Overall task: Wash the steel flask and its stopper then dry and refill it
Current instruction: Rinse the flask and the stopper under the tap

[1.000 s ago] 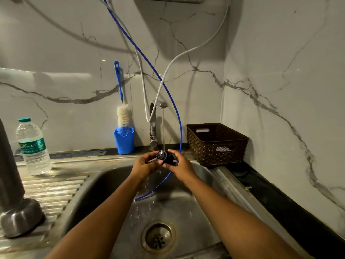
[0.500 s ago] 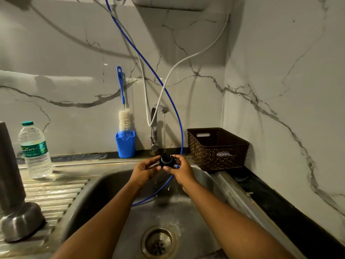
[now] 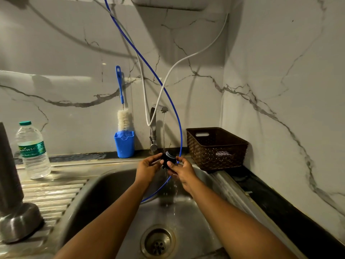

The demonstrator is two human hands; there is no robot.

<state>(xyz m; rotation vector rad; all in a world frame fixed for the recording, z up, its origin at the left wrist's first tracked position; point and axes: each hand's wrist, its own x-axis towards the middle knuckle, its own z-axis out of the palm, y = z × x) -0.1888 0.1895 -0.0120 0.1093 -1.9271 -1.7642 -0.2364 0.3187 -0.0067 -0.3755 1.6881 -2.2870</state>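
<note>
Black stopper (image 3: 168,159) is gripped by the left hand (image 3: 148,168) and the right hand (image 3: 182,170) beneath the running tap (image 3: 153,126); the steel flask (image 3: 17,219) is stood well left of it

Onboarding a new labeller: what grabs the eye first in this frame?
Dead centre, the left hand and right hand pinch the black stopper in the stream from the tap, above the sink. The steel flask stands on the drainboard at the far left edge. A blue tube sweeps from the top down into the basin.
</note>
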